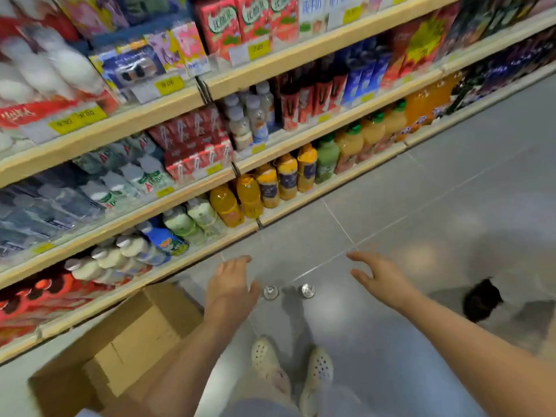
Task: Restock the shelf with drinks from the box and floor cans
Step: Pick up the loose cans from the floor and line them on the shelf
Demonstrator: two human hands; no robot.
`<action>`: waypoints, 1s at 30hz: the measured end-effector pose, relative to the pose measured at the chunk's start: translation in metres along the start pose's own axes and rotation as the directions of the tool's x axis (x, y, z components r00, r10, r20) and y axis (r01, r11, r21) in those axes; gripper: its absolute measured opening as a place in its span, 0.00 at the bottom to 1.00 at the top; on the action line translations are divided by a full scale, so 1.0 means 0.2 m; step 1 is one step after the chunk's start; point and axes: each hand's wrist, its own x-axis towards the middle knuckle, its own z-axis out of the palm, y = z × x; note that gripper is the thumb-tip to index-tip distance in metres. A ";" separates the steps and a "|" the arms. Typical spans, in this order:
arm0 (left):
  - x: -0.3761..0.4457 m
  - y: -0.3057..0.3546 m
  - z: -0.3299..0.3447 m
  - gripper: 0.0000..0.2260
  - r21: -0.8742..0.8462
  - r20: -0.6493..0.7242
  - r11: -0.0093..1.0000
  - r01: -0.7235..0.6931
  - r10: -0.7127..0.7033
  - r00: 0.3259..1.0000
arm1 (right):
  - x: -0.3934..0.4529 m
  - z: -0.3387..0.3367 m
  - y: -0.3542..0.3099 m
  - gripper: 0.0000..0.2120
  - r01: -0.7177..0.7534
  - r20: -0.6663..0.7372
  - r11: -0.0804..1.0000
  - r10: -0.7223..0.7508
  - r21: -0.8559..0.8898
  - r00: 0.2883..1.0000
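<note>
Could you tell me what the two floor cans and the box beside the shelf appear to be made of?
The two floor cans look like metal: their round tops shine silvery and reflect light; the bodies are blurred. The box looks like plain brown corrugated cardboard, matte, with folded flaps and creased edges.

Two cans (288,291) right of box (120,344)

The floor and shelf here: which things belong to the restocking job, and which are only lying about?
Belong to the job:
- two cans standing on the floor
- cardboard box
- shelf
- left hand and right hand, both empty, fingers spread

Just there:
- dark object on the floor, too blurred to identify
- white perforated shoes
</note>
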 end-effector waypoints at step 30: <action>1.58 -1.04 2.35 0.42 0.011 0.517 0.994 0.108 -0.098 0.850 | 1.63 2.09 1.53 0.41 -0.216 0.272 0.949 0.276 -0.232 0.922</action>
